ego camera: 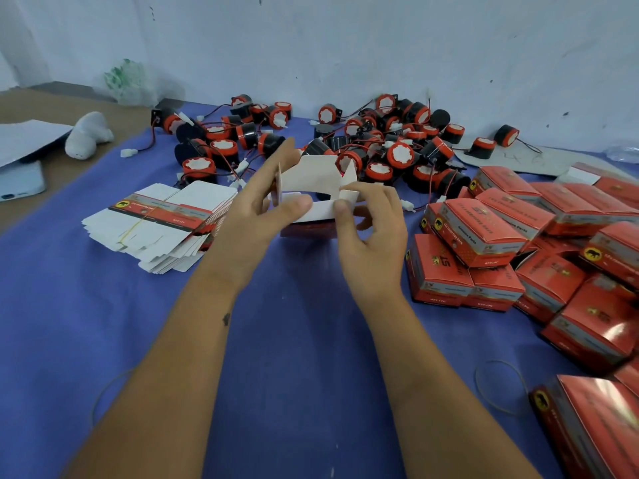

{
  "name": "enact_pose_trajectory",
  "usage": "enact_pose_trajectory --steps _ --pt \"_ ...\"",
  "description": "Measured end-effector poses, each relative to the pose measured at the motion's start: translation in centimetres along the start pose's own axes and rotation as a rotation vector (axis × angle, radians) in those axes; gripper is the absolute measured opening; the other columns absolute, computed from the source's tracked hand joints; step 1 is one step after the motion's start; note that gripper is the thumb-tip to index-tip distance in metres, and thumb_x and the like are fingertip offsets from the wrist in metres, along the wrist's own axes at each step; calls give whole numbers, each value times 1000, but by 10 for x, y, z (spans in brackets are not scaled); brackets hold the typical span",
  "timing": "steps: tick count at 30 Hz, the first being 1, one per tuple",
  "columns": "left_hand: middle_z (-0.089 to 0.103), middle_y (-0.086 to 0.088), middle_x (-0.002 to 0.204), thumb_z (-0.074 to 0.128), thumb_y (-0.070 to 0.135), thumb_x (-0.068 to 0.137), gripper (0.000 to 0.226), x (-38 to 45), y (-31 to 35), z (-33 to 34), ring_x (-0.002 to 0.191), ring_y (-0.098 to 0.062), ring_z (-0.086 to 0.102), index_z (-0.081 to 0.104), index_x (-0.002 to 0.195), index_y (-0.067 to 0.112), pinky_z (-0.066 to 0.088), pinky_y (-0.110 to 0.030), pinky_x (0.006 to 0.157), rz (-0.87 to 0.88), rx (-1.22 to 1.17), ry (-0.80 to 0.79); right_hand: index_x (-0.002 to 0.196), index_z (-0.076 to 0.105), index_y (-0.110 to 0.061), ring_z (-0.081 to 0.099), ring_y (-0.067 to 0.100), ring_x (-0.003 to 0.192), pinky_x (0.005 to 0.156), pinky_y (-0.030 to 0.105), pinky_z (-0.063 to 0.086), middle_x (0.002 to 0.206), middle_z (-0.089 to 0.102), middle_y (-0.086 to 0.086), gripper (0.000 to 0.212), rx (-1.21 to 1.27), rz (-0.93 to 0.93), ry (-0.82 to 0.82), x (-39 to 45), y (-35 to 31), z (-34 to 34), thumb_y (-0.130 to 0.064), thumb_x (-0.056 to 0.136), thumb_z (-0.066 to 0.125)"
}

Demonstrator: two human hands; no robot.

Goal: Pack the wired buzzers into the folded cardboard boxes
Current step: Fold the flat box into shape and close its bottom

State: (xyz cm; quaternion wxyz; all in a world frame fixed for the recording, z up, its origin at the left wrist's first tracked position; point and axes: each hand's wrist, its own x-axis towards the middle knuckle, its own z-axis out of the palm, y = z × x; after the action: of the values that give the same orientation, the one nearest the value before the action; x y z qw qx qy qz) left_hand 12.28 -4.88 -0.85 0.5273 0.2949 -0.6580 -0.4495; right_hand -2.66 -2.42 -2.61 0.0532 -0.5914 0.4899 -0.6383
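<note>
Both hands hold one open box [313, 188] in the middle of the blue cloth [294, 340], just in front of the pile of buzzers [345, 140]. The box has its white flaps up and its red side down near the cloth. The left hand [256, 209] has its thumb pressed on the front flap and its fingers curled round the left side of the box. The right hand [371, 229] pinches the same flap with thumb and fingers, a little to the right. The buzzers are round, black and red with white tops, and their thin red and black wires tangle together along the back edge of the cloth by the wall. A stack of flat boxes [162, 226] lies toward the left edge, tied with a yellow rubber band, white sides up. A big heap of closed red boxes [518, 243] fills the right edge. They show a yellow circle with a black animal in it, the letters "ST", and small words that look like "Genuine Parts"; the rest is too small to read. A loose rubber band [501, 388] lies on the cloth near the front right corner.
</note>
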Motion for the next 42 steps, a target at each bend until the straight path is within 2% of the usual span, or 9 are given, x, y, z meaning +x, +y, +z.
enact_pose_trajectory --steps 5,7,10,12,17,20,23,29,42 --pt "62 21 130 58 27 93 44 0 2 4 123 -4 56 55 126 56 49 -20 95 20 -73 22 137 49 -25 49 -1 90 76 12 43 105 50 0 46 38 -42 -7 -2 -6 0 -20 93 61" --pt "65 15 127 56 27 94 39 -1 2 4 117 -8 62 59 126 51 52 -18 87 -16 -137 10 144 35 -30 48 -1 100 86 14 43 113 47 -4 60 80 1 0 -1 -7 1 -26 91 62" --pt "69 9 122 56 29 93 33 -1 0 5 107 -13 68 65 120 46 56 -22 75 -112 -214 -14 138 45 -30 43 5 124 105 27 41 130 45 -8 54 211 249 -50 2 -6 4 -28 87 62" --pt "71 8 117 58 29 92 30 -1 -1 6 98 -13 70 67 117 44 57 -25 71 -162 -239 -8 130 53 -21 55 12 118 98 35 50 127 57 -2 40 435 430 -137 2 -5 5 -15 91 61" --pt "74 5 95 62 15 94 23 1 -9 14 77 -16 71 61 107 35 56 -30 56 -181 -307 214 104 61 -28 64 5 82 66 22 53 94 67 -8 27 608 487 -177 -1 -4 12 -4 95 51" --pt "74 1 99 54 23 99 16 1 -11 17 81 -18 71 59 113 28 56 -30 59 -182 -391 261 102 62 -32 64 7 80 62 24 53 94 68 -7 32 589 521 -201 -3 -5 18 -6 92 45" --pt "71 -3 119 30 48 103 45 0 -10 16 106 -23 69 68 119 28 57 -33 73 -234 -604 227 97 62 -38 65 2 76 58 23 53 87 69 -16 38 565 556 -216 -3 -4 19 -7 88 42" --pt "71 14 117 47 25 101 28 0 -16 17 111 -14 67 68 115 38 57 -28 79 -199 -457 184 98 60 -37 65 -2 77 60 20 53 90 68 -17 36 529 548 -205 -2 -2 20 -7 88 44" --pt "67 8 126 54 23 93 31 -2 -16 19 114 -14 65 72 114 38 56 -24 80 -195 -518 35 80 60 -20 54 9 73 64 26 48 76 60 -5 20 526 568 46 0 0 21 -15 98 52"
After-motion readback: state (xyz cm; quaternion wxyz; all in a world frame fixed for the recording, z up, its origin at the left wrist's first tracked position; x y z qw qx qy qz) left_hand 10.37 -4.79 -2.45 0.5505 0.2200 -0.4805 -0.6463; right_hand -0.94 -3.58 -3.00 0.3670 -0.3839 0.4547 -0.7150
